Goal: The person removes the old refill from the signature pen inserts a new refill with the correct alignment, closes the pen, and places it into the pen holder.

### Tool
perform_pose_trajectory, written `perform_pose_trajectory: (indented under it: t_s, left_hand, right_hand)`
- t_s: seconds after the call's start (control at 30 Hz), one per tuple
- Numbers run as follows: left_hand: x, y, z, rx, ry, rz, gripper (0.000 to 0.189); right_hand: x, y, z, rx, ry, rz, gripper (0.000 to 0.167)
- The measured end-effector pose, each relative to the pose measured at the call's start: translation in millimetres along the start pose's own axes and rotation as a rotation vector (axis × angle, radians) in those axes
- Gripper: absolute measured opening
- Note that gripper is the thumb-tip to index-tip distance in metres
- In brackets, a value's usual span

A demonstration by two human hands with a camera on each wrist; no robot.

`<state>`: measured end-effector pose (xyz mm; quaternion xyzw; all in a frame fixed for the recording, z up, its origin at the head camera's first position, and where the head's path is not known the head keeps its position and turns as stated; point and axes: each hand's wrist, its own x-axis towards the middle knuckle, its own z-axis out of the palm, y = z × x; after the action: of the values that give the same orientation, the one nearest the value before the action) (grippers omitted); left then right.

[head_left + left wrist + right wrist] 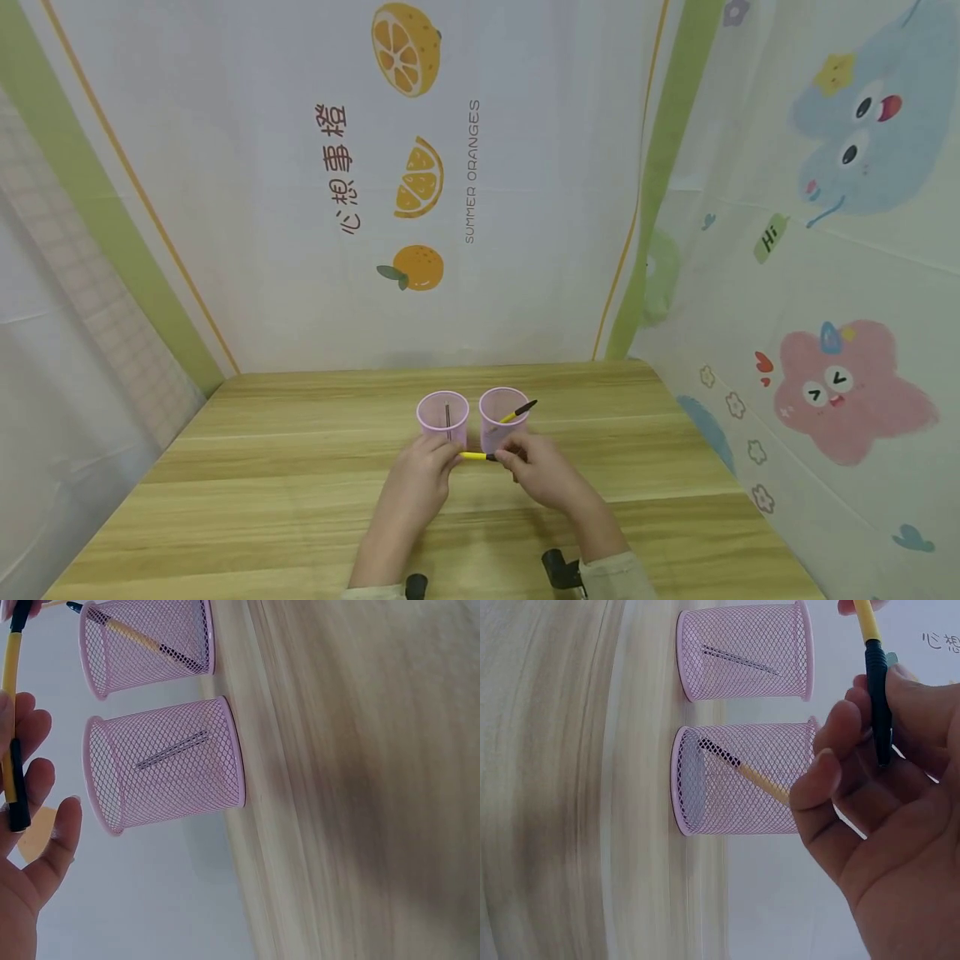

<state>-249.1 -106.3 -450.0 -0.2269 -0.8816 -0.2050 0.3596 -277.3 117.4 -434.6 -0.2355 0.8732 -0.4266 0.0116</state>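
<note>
A yellow pen with black ends is held level between both hands, in front of two pink mesh pen cups. My left hand pinches one end of it, and in the left wrist view the thumb lies over the yellow barrel. On the other side my right hand pinches the black end between thumb and fingers. The left cup contains a thin dark stick. In the right cup leans another yellow and black pen, its black tip above the rim.
Both cups stand upright side by side on the wood-grain table. Behind them hangs a white curtain printed with oranges. A cartoon-printed cloth borders the right side.
</note>
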Motion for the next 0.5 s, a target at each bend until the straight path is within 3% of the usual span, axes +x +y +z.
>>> perform_pose_trajectory:
  t_s: [0.27, 0.5]
  left_hand:
    - [-0.4, 0.5, -1.0, -0.011, -0.017, -0.010, 0.006]
    - [0.6, 3.7, -6.4, -0.014, -0.099, -0.066, 0.004]
  right_hand:
    - [-1.3, -3.2, -2.7, -0.014, 0.035, -0.041, 0.004]
    - [-0.3, -1.4, -3.9, -0.037, 0.024, -0.109, 0.016]
